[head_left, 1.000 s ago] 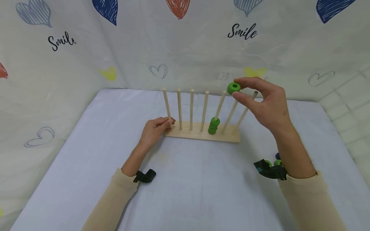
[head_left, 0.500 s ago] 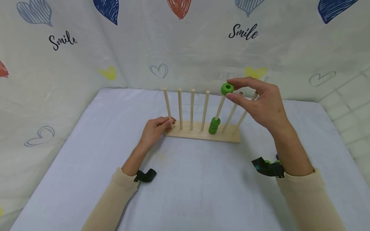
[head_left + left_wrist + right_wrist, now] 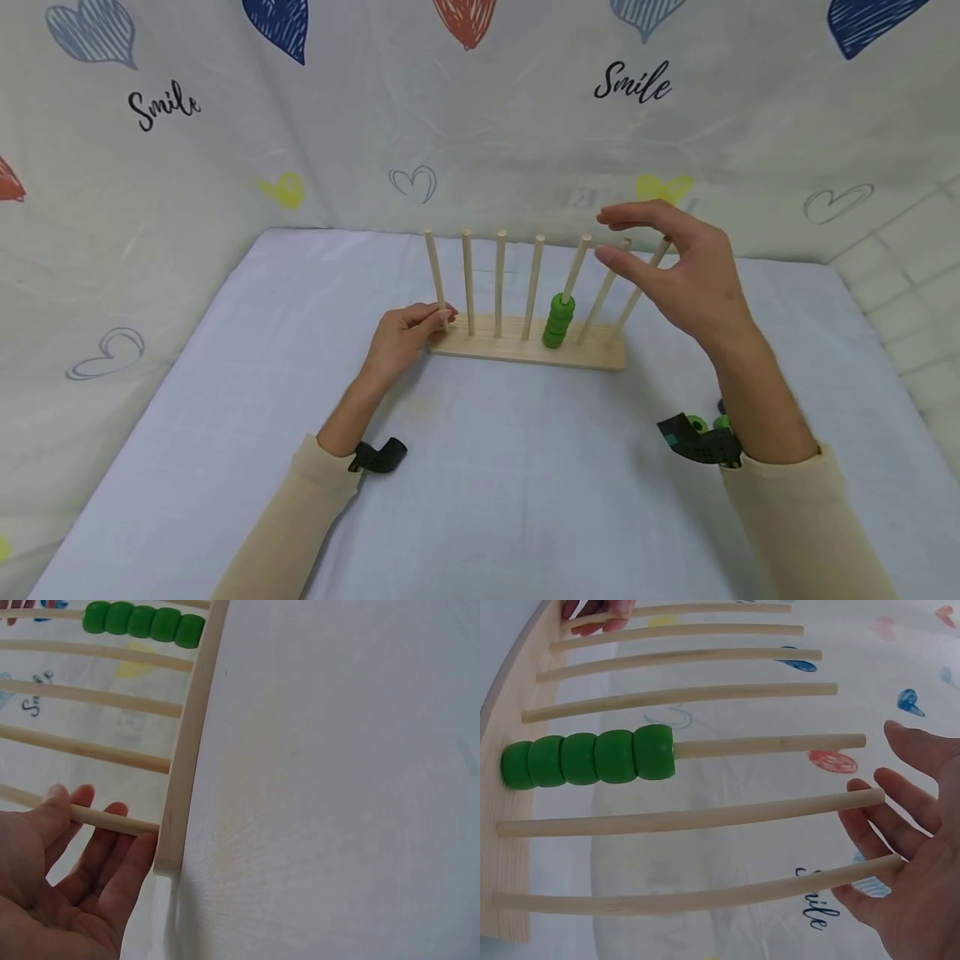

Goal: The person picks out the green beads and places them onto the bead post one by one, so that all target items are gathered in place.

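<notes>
A wooden peg rack [image 3: 487, 350] stands on the table, several upright dowels rising from its flat base. Several green beads [image 3: 558, 321] are stacked on the third dowel from the right, the lowest against the base, as the right wrist view [image 3: 581, 757] also shows. My left hand [image 3: 397, 340] pinches the leftmost dowel [image 3: 124, 823] low down, fingertips close to the base. Beside the tops of the right-hand dowels hovers my right hand [image 3: 682, 267], thumb and fingers apart with nothing between them. The dowel tips overlap its fingers in the right wrist view.
Loose green beads [image 3: 697, 423] and a dark blue bead [image 3: 722, 406] lie on the table, partly hidden behind my right wrist and its black wrist device [image 3: 701, 440]. A white cloth [image 3: 480, 500] covers the table. Behind it hangs a backdrop [image 3: 337, 133] printed with hearts.
My right hand carried a green bead left to the top of the third dowel from the right and let go. That bead now tops the stack. The left hand has stayed put.
</notes>
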Available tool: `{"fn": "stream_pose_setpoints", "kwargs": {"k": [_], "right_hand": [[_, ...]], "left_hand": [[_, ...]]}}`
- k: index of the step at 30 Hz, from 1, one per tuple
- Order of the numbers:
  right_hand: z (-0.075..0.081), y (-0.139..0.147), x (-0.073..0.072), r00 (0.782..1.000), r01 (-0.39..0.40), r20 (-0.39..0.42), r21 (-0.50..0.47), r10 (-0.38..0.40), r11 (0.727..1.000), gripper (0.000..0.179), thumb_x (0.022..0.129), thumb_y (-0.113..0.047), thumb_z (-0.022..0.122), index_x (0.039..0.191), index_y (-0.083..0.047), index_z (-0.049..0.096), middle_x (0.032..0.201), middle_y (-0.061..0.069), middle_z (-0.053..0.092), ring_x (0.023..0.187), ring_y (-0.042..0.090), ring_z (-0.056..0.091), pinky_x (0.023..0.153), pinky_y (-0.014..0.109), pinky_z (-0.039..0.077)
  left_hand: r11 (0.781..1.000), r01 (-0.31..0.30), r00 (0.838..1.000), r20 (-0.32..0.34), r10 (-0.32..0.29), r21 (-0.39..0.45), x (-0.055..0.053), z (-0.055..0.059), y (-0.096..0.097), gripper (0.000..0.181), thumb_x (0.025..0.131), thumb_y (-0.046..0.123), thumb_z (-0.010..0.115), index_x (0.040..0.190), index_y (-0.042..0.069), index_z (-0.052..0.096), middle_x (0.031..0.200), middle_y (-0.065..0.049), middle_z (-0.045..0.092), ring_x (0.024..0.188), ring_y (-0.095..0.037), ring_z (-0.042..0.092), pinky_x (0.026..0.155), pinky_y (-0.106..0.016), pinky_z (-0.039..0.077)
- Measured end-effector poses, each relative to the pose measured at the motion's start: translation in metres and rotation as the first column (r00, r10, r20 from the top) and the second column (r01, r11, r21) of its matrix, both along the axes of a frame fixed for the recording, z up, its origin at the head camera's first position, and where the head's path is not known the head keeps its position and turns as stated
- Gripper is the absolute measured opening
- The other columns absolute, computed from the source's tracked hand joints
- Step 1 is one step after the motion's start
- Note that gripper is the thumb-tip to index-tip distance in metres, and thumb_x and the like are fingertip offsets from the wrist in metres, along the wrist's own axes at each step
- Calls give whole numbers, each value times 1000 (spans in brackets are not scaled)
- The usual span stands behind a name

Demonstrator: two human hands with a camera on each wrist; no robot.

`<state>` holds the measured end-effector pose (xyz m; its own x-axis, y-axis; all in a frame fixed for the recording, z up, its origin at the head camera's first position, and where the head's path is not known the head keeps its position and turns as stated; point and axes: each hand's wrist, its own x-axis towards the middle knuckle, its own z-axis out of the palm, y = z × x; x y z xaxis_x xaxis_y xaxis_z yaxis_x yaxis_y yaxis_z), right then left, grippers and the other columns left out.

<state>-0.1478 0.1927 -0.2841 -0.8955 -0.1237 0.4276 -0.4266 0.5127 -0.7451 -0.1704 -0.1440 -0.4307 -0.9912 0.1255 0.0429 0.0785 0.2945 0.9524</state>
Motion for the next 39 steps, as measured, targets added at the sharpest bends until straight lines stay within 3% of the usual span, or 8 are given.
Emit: {"fn": "stream_pose_setpoints", "kwargs": {"k": [3, 9, 19, 30, 39], "right_hand": [[-2, 5, 2, 1000, -13, -25, -27, 13, 1000, 37, 92, -11, 81, 128, -16, 74, 118, -20, 72, 116, 2, 61, 111, 17, 41], [-11, 22, 9, 1000, 10, -27, -29, -10, 1000, 35, 93, -9, 79, 127, -12, 73, 120, -8, 73, 115, 3, 62, 108, 12, 45], [-25, 44, 20, 998, 31, -43, -90, -35, 995, 50, 93, 1, 75, 140, -9, 64, 121, -13, 70, 113, 5, 64, 102, 8, 49], [-45, 72, 34, 994, 80, 80, -10, -79, 997, 30, 96, -7, 75, 126, -4, 70, 115, -16, 72, 106, -1, 66, 93, 2, 49], [-54, 93, 41, 979, 7, 202, 34, -14, 999, 25, 96, -6, 75, 120, -4, 72, 113, -15, 75, 101, -3, 69, 88, 3, 51]], "left_hand": [[1000, -5, 1000, 0, 5, -3, 0, 0, 0, 26, 103, 25, 67, 116, 6, 80, 115, -15, 78, 103, -19, 72, 90, -25, 63], [1000, -5, 1000, -1, 5, 4, 0, 1, 1, 25, 103, 25, 68, 115, 5, 80, 115, -14, 78, 104, -19, 72, 91, -24, 63], [1000, 15, 1000, -23, -16, -20, 1, 1, -1, 26, 105, 23, 66, 119, 6, 79, 119, -15, 78, 101, -23, 72, 91, -28, 63], [999, 32, 999, -27, -32, -4, 1, 0, 0, 27, 105, 23, 65, 120, 4, 78, 120, -17, 77, 103, -24, 71, 93, -31, 63], [1000, 16, 1000, -21, -16, -21, 1, -1, -1, 26, 104, 26, 67, 118, 8, 79, 117, -13, 78, 101, -18, 72, 89, -24, 62]]}}
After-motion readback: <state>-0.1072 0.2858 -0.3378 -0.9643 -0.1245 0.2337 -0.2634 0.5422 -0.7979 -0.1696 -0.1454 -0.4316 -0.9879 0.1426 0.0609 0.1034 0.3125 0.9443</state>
